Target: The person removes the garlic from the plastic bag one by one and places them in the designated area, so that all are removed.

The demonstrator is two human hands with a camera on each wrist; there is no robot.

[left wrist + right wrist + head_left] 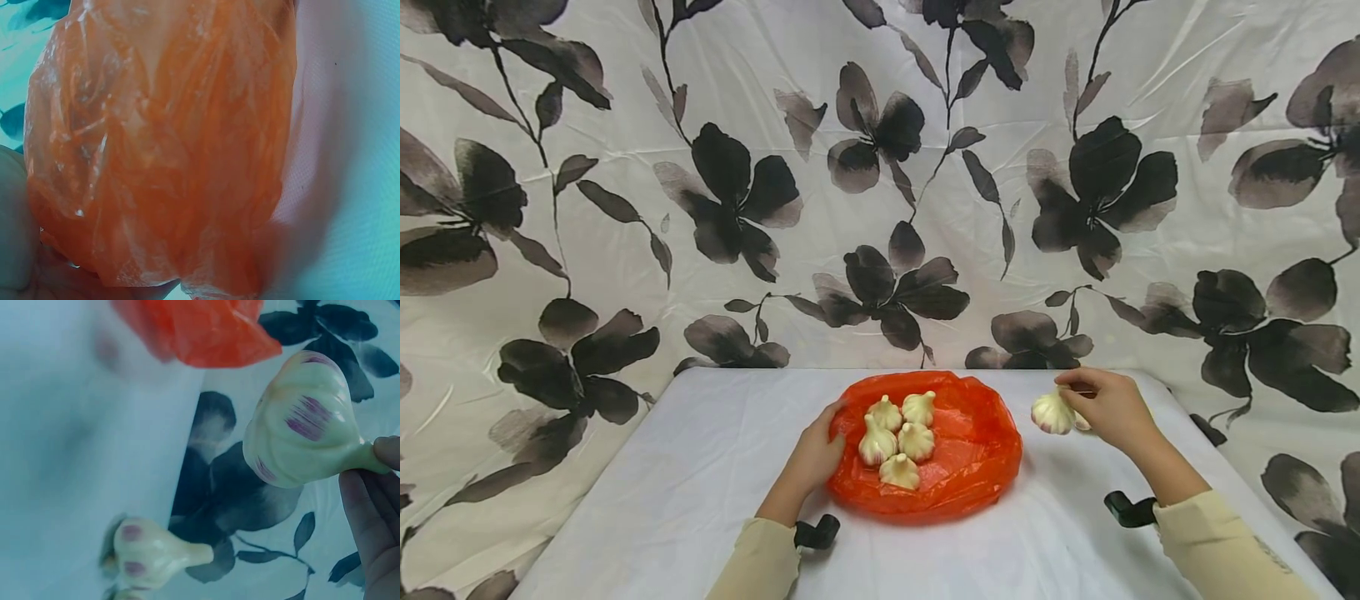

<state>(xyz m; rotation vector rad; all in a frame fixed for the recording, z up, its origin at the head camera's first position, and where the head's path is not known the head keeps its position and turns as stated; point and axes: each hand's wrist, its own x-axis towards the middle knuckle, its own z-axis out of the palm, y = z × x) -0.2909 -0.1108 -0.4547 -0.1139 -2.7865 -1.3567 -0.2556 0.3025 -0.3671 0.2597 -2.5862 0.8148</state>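
A red plastic bag stands on the table with its rim rolled open, and several garlic bulbs are grouped in its left half. My left hand grips the bag's left side at the rim; up close in the left wrist view the crinkled bag hides most of the fingers. To the right of the bag, my right hand pinches a garlic bulb by its stem. The right wrist view shows this held bulb with purple streaks, raised above the table.
Below the right hand another garlic bulb lies on the table, with part of one more at the frame's bottom edge. A white cloth covers the table. Behind it hangs a flowered curtain.
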